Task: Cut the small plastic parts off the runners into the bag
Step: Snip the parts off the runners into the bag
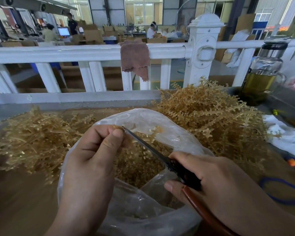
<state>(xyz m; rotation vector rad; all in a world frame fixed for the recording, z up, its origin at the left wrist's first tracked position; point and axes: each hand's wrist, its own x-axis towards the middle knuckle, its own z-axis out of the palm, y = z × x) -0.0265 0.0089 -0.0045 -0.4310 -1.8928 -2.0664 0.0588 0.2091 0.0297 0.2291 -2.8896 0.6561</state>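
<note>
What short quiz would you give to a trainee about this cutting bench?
1. True or false: the right hand holds the scissors.
2. Where does the brown cloth hang? A on the white railing; B on a chair; C on the floor.
3. Fill in: the left hand pinches a runner above the clear plastic ____.
Key: 1 true; 2 A; 3 bag.
</note>
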